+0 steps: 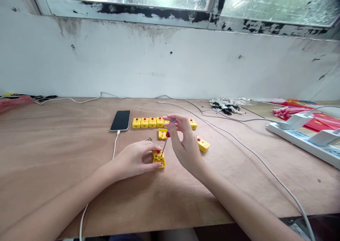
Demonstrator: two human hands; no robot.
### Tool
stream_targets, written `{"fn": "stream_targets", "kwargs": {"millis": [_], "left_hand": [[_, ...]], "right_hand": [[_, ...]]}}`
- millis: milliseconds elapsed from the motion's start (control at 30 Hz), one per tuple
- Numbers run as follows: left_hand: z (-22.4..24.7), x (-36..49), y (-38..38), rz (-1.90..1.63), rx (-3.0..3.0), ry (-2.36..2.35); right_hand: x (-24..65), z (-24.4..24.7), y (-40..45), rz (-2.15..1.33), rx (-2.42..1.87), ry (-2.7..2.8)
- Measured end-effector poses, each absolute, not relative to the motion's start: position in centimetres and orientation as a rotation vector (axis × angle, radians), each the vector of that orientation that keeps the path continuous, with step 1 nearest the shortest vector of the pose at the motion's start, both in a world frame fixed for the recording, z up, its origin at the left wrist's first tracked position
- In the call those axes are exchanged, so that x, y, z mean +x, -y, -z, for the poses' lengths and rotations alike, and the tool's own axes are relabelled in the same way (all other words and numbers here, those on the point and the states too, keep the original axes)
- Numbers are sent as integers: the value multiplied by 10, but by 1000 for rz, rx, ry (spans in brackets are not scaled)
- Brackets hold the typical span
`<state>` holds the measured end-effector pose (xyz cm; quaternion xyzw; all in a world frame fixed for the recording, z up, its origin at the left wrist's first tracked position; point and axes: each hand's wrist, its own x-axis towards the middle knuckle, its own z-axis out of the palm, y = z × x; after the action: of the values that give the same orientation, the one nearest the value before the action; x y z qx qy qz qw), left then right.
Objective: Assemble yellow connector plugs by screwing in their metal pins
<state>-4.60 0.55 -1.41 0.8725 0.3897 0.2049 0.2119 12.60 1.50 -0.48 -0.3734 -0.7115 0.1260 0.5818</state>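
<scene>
My left hand [140, 156] grips a small yellow plastic case [158, 158] with a red button, thumb and fingers at its sides, pressing it on the tabletop. Between the fingers of my right hand [183, 136] is a screwdriver [168, 133] with a red collar and a thin shaft. It stands tilted, its tip down at the yellow case. Just beyond lies an open yellow shell [162, 133], and a few tiny screws [150, 139] rest left of it. Another yellow case [203, 144] with a red button sits partly behind my right wrist.
A row of several yellow cases [144, 122] runs across the table [79, 145], partly hidden by my right hand. A phone [120, 121] on a white cable lies left of it. At right are a power strip [305, 138], a long white cable [255, 152] and red bundles [289, 112].
</scene>
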Motion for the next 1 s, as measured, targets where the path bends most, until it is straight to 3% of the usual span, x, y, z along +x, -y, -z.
{"fn": "stream_targets", "kwargs": {"millis": [433,867,1000], "left_hand": [[16,-45,-4,-569,2436,-1084],[17,-46,-4,-556,2431,-1091],[18,-46,-5,-572,2429,-1083]], "right_hand": [[126,6,-17,-142,-870,1667],[125,8,-14,-434,-835,1700],[125,5,-15,-294,-900,1642]]}}
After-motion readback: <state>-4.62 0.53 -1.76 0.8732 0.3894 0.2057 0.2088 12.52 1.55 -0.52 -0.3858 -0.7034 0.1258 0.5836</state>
